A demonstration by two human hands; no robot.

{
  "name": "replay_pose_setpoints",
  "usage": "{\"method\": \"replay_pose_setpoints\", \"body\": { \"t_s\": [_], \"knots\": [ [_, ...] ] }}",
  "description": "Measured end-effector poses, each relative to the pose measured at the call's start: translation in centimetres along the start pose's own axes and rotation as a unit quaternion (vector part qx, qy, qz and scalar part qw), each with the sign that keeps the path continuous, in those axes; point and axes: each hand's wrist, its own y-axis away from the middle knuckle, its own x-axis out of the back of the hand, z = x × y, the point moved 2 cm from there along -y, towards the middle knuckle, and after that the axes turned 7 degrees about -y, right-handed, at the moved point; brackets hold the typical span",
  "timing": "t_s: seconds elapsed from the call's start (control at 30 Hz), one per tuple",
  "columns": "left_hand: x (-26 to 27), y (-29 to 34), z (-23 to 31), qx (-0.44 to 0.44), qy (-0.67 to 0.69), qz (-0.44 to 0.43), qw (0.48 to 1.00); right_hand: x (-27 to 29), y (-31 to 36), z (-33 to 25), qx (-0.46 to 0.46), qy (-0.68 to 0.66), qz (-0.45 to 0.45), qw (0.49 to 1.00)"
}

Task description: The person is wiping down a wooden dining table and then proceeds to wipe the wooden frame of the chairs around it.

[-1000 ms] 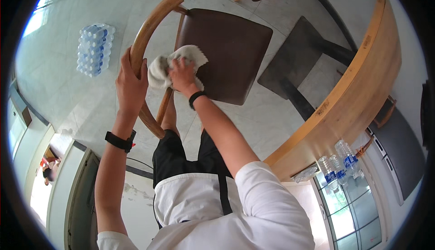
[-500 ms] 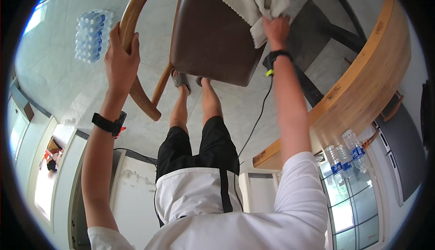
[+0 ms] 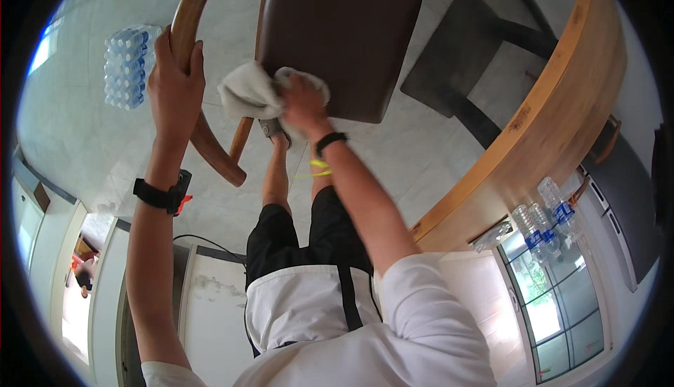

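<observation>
A wooden chair with a brown padded seat point(image 3: 337, 36) stands in front of me. My left hand point(image 3: 175, 85) is wrapped round the chair's curved wooden rail point(image 3: 214, 152), thumb on the inner side. Bunched in my right hand point(image 3: 303, 103) is a cream cloth point(image 3: 247, 91), pressed at the seat's near left corner, with part of it hanging past the seat edge. The right fingers are somewhat blurred and partly covered by the cloth. Each wrist wears a black strap.
A pack of water bottles point(image 3: 128, 64) sits on the floor at the left. To the right is a wooden table point(image 3: 519, 145) over a dark base point(image 3: 449, 54), with several clear bottles point(image 3: 537, 229) on it. My feet in grey slippers point(image 3: 272, 131) are beside the chair.
My right hand has swept the cloth from the seat's far right side to its near left corner. My left hand keeps its hold on the rail.
</observation>
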Motion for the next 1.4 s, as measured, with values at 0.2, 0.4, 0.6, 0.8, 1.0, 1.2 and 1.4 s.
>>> {"method": "replay_pose_setpoints", "body": {
  "t_s": [0.2, 0.4, 0.6, 0.8, 1.0, 1.2, 1.4],
  "knots": [
    [-0.4, -0.2, -0.1, -0.025, -0.016, 0.032, 0.999, 10.2, 9.6, 17.2, -0.04, 0.074, 0.117, 0.99],
    [-0.9, 0.1, -0.8, -0.028, 0.007, 0.03, 0.999, 9.9, 7.0, 16.0, -0.259, 0.028, 0.297, 0.919],
    [-1.0, -0.3, -0.4, -0.041, 0.013, 0.035, 0.998, 1.3, -0.3, 3.6, -0.016, 0.104, 0.212, 0.972],
    [-1.2, 0.0, -1.3, -0.047, -0.014, 0.045, 0.998, -1.5, 7.9, 5.9, 0.098, 0.184, 0.04, 0.977],
    [-0.9, 0.0, -1.5, -0.041, -0.005, 0.026, 0.999, 8.1, 14.7, 15.9, -0.022, 0.236, -0.048, 0.97],
    [-0.4, 0.1, 0.4, 0.012, 0.015, -0.014, 1.0, 5.2, 12.6, 11.6, -0.038, 0.11, 0.049, 0.992],
    [-0.6, 0.1, -1.0, -0.035, -0.024, 0.026, 0.999, -1.0, 1.5, 0.3, 0.058, 0.07, 0.014, 0.996]
  ]
}}
